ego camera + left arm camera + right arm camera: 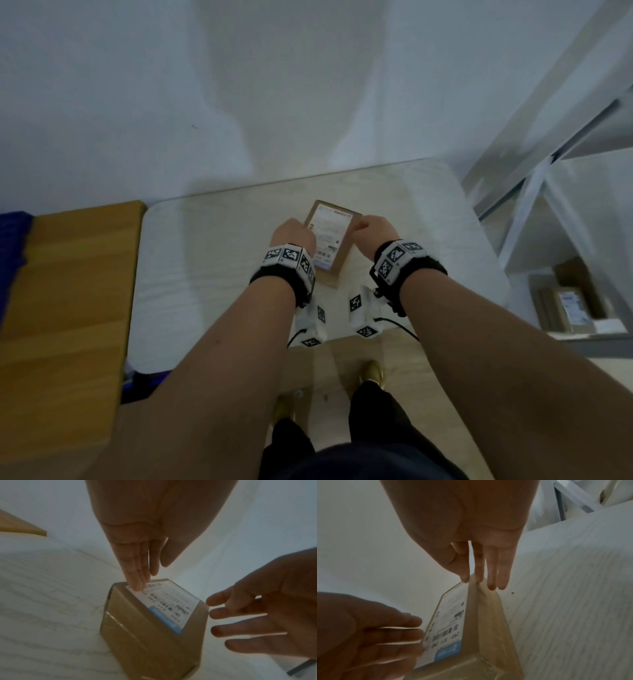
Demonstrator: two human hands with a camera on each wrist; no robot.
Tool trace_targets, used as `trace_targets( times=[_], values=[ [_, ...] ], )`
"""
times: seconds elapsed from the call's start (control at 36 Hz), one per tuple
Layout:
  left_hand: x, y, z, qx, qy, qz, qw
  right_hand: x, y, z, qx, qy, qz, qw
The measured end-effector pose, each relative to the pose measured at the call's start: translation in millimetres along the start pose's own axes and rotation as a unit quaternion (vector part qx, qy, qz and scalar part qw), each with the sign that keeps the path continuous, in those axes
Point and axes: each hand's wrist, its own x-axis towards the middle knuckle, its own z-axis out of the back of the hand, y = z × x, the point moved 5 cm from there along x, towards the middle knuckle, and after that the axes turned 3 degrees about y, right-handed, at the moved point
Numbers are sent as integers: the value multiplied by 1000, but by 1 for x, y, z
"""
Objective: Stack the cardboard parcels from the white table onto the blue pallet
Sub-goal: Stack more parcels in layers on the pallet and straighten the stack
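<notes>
One cardboard parcel (337, 270) with a white shipping label lies flat on the white table (205, 274). My left hand (294, 236) is at its left side. In the left wrist view its straight fingers (137, 584) touch the label near the far left corner of the parcel (145, 635). My right hand (373, 228) is at the right side. Its straight fingers (478, 577) and thumb touch the far right edge of the parcel (488, 622). A strip of the blue pallet (12, 246) shows at the far left edge.
A wooden board (68, 291) adjoins the table's left end, between it and the pallet. A white shelf frame (534, 192) stands to the right, with a bin of more parcels (568, 305) low down. A white wall runs behind the table.
</notes>
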Motion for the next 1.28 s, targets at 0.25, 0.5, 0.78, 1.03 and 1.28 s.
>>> trace_targets(
  times=[0.25, 0.5, 0.78, 1.03, 1.28],
  values=[
    [4, 32, -18, 39, 50, 12, 998, 6, -14, -17, -8, 37, -67, 997],
    [3, 51, -11, -20, 2, 33, 999, 2, 6, -48, -40, 123, -29, 991],
    [16, 61, 2, 233, 16, -131, 964, 3, 38, -80, -76, 192, 30, 978],
    [14, 89, 29, 242, -33, -31, 969, 8, 33, -80, -72, 121, -36, 989],
    [5, 144, 48, 196, -26, 68, 978, -16, 35, -107, -35, 134, -72, 988]
  ],
)
